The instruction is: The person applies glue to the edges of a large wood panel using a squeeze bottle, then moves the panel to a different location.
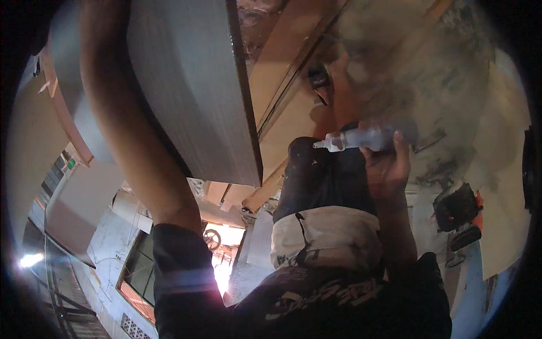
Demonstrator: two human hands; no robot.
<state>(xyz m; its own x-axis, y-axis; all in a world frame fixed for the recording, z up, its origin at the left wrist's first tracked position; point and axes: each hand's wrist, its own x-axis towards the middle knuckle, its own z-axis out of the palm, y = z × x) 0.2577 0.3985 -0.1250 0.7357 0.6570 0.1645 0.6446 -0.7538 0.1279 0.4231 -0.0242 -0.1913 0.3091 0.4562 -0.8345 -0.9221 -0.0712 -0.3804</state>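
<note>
My right hand (390,163) is closed around a translucent squeeze bottle (354,139) with a narrow nozzle. The bottle lies nearly level, its tip pointing left, above my dark-clothed legs (324,181). Smear on the lens blurs the bottle's far end. On the left, my bare left forearm (141,147) stretches up past a large grey wood-grain board (186,85). The left hand itself is beyond the upper edge, so its fingers cannot be seen.
Brown wooden boards (282,51) lie beyond the grey one. A small black-and-red object (319,83) rests near them. Toward the right is a black-and-red item (456,208), its kind unclear. A bright opening (228,237) and a lit lamp (31,260) show lower left.
</note>
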